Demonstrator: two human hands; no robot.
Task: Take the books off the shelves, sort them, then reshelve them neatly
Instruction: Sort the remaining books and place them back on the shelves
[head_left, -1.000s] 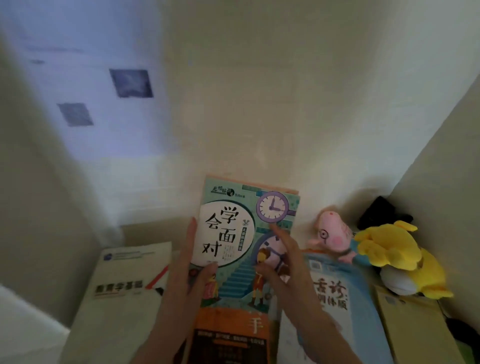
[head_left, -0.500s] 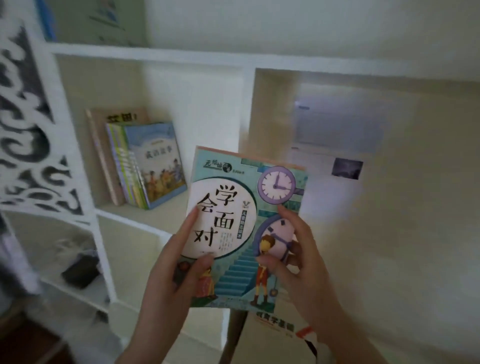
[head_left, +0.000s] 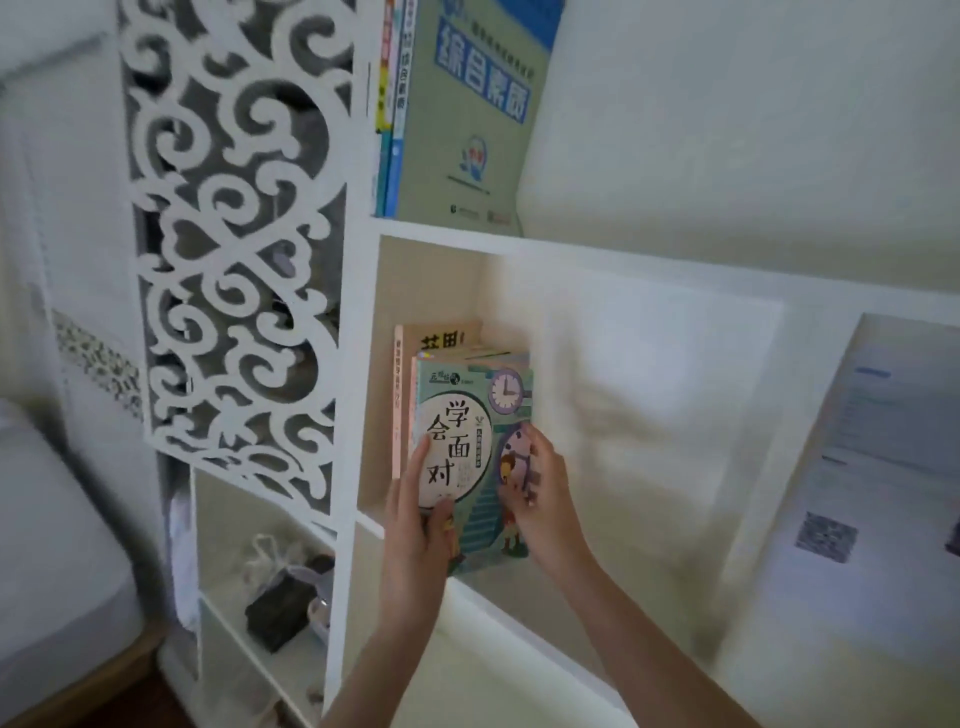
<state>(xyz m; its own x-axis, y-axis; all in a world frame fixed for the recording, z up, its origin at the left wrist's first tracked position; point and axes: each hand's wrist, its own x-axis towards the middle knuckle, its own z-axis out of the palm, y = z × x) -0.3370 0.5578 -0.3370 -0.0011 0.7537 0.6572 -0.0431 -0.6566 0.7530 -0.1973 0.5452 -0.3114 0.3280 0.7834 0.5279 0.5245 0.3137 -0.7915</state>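
A teal book (head_left: 470, 441) with a purple clock and a white oval of black characters stands upright inside the white shelf cubby (head_left: 519, 597). It leans against several books at the cubby's left, the tallest a pinkish-tan book (head_left: 415, 343). My left hand (head_left: 421, 525) grips the teal book's lower left edge, thumb on the cover. My right hand (head_left: 540, 493) holds its right edge, fingers spread over the cover.
On the shelf above stand a large green workbook (head_left: 467, 114) and thinner books (head_left: 389, 104). A white scrollwork panel (head_left: 234, 249) is at the left, with a dark object and a bag (head_left: 283, 597) in the compartment below. The cubby's right part holds nothing.
The view swung from the flat pile and plush toys to the shelf. Both hands carried the teal book up and leftward and stood it in the cubby against the other books.
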